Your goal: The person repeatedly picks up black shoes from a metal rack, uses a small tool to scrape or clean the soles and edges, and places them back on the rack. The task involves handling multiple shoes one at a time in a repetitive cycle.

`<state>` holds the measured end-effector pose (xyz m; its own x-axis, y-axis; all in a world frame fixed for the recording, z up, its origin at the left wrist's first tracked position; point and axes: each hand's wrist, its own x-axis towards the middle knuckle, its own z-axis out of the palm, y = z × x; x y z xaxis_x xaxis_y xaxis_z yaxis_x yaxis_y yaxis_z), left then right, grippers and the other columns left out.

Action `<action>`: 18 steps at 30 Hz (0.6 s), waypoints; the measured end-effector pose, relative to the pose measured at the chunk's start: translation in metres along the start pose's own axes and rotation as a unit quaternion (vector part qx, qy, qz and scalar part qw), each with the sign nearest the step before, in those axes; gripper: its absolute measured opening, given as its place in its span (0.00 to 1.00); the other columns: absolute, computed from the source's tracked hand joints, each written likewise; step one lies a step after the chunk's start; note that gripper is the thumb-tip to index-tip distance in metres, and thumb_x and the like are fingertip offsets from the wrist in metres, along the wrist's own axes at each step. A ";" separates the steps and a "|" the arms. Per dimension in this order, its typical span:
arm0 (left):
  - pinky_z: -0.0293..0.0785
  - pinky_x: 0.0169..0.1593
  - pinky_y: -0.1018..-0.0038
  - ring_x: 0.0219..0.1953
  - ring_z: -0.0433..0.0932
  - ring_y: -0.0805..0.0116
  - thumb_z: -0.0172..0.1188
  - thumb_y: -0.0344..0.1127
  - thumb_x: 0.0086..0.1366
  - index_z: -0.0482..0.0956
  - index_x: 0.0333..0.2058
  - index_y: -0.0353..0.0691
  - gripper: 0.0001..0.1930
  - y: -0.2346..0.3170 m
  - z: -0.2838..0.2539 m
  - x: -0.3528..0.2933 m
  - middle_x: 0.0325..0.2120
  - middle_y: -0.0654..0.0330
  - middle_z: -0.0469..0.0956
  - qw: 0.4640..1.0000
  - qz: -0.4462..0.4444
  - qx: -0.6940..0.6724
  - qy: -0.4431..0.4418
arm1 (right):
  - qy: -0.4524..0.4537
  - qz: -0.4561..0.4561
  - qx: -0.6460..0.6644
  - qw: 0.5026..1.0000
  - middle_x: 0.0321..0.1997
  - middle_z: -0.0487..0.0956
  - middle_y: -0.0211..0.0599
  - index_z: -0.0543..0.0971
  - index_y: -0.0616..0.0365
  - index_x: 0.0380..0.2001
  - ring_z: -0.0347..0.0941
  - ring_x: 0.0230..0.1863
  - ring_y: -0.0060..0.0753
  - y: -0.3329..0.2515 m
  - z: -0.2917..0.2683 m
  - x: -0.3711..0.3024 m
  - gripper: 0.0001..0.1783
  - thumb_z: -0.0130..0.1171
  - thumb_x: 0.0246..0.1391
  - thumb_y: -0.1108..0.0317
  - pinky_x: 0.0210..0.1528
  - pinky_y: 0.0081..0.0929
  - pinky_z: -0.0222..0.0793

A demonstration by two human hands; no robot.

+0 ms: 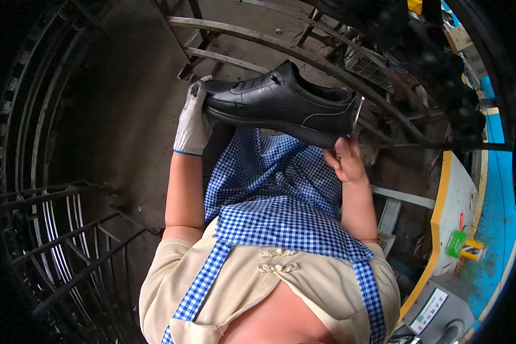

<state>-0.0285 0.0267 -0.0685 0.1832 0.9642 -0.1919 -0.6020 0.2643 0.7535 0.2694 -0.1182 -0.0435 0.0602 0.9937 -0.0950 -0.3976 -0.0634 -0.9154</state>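
A black lace-up leather shoe is held up sideways in front of me, toe to the left, sole down. My left hand, in a white knit glove with dark stains at the fingertips, is closed around the toe. At the heel end is my bare right hand, its fingers bent just below the sole. A thin, shiny metal blade-like strip rises from these fingers along the back of the heel. The handle, if any, is hidden in the hand.
Curved metal rack rails run beyond the shoe. More dark racks stand at the left. On the right are a yellow-edged white panel, a blue surface, a green-and-yellow object and a grey machine housing.
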 end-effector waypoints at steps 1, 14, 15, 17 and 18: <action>0.75 0.49 0.72 0.47 0.75 0.68 0.51 0.44 0.70 0.67 0.58 0.42 0.21 -0.005 -0.007 0.002 0.48 0.58 0.73 0.990 0.065 0.122 -0.009 | -0.022 0.004 -0.008 1.000 0.50 0.74 0.34 0.64 0.58 0.58 0.59 0.19 0.13 -0.002 0.002 0.000 0.33 0.63 0.56 0.54 0.14 0.10 0.53; 0.73 0.40 0.74 0.41 0.75 0.71 0.48 0.51 0.72 0.66 0.59 0.43 0.24 -0.003 0.028 -0.022 0.51 0.59 0.72 0.994 0.062 0.076 -0.048 | 0.108 -0.105 0.047 0.987 0.47 0.78 0.40 0.69 0.61 0.55 0.76 0.28 0.27 -0.065 -0.015 -0.031 0.36 0.65 0.40 0.64 0.14 0.13 0.67; 0.72 0.39 0.74 0.40 0.73 0.71 0.48 0.51 0.71 0.66 0.60 0.44 0.24 0.001 0.034 -0.021 0.51 0.59 0.71 0.995 0.056 0.065 -0.043 | 0.111 -0.161 0.054 0.979 0.49 0.77 0.42 0.69 0.61 0.56 0.77 0.29 0.30 -0.077 -0.012 -0.036 0.37 0.65 0.39 0.63 0.14 0.14 0.68; 0.71 0.38 0.74 0.37 0.71 0.72 0.51 0.49 0.70 0.65 0.60 0.46 0.24 0.003 0.040 -0.027 0.52 0.59 0.70 0.998 -0.006 -0.018 -0.066 | 0.090 -0.294 0.052 0.950 0.53 0.75 0.45 0.68 0.60 0.58 0.78 0.35 0.34 -0.107 -0.014 -0.045 0.40 0.66 0.38 0.62 0.14 0.15 0.69; 0.71 0.39 0.73 0.35 0.71 0.72 0.53 0.48 0.69 0.65 0.60 0.46 0.24 -0.003 0.029 -0.023 0.51 0.60 0.71 0.997 -0.011 -0.038 -0.072 | 0.083 -0.348 0.036 0.933 0.50 0.76 0.44 0.68 0.60 0.56 0.77 0.33 0.33 -0.125 -0.014 -0.050 0.36 0.65 0.40 0.62 0.14 0.15 0.69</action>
<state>-0.0086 0.0026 -0.0485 0.3036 0.9463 -0.1113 -0.6531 0.2917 0.6989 0.3283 -0.1615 0.0700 0.4665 0.7627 0.4480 -0.2695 0.6050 -0.7493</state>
